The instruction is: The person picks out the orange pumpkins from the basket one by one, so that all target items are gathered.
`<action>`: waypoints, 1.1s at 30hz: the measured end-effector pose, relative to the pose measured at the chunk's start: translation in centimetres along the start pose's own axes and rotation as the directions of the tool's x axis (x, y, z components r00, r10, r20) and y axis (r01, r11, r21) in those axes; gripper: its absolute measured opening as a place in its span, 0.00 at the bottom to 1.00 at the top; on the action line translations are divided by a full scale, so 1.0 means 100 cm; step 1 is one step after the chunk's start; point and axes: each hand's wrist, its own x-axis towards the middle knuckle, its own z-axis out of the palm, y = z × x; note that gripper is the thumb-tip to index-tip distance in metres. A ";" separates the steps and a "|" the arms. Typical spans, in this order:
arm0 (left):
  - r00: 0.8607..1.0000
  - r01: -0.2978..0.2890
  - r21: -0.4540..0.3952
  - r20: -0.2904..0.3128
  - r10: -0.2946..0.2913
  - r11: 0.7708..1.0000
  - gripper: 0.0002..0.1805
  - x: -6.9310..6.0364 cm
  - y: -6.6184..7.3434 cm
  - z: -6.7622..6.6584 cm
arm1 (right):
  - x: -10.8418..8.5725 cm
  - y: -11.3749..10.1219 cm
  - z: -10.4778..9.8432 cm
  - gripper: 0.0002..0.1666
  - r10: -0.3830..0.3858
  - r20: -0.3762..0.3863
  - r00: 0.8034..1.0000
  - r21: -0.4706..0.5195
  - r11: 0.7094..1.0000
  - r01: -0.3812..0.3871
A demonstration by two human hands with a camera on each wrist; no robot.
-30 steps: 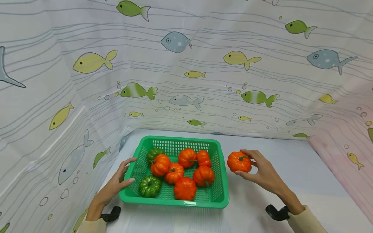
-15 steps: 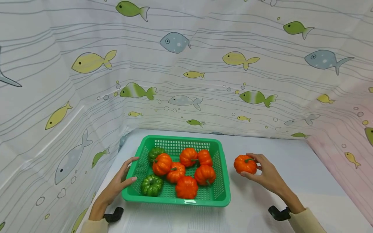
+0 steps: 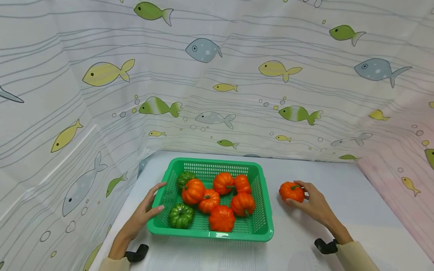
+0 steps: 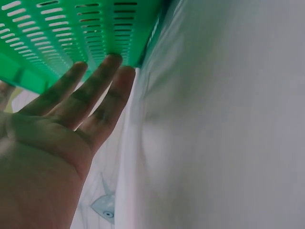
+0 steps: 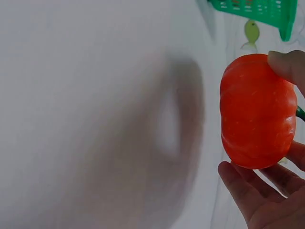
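My right hand (image 3: 313, 203) holds a small orange pumpkin (image 3: 291, 192) with a green stem, right of the basket. Thumb and fingers grip its sides; in the right wrist view the pumpkin (image 5: 257, 112) is a little above the table, its shadow beside it. My left hand (image 3: 142, 214) is at the left side of a green plastic basket (image 3: 210, 235). Seen from the left wrist, its fingers (image 4: 97, 90) are extended against the slotted basket wall (image 4: 90, 24). Inside the basket lie several orange pumpkins (image 3: 209, 201) and two green ones, one of them (image 3: 181, 215) at the front left.
A white-covered table (image 3: 325, 173) extends right of the basket. Fish-patterned curtain (image 3: 244, 105) encloses the back and both sides. Each wrist wears a black camera mount, such as the right one (image 3: 325, 246).
The right hand has carried the orange pumpkin rightward and lower, away from the basket. The basket has slid slightly to the right, with the left hand following along its left side.
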 end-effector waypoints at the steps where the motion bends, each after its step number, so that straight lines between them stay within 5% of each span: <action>1: 1.000 -0.002 -0.002 0.000 0.002 1.000 0.39 0.000 0.000 0.001 | 0.001 0.002 0.000 0.50 0.007 -0.001 1.000 -0.004 1.000 -0.007; 14: 1.000 0.015 0.006 -0.009 -0.014 1.000 0.39 -0.001 0.003 0.004 | 0.025 0.019 0.004 0.50 0.051 -0.024 0.998 0.021 0.999 -0.050; 33: 0.999 0.032 -0.023 0.027 -0.031 0.999 0.39 0.002 0.002 0.002 | 0.052 0.033 0.013 0.58 0.203 0.064 0.977 0.018 0.979 -0.204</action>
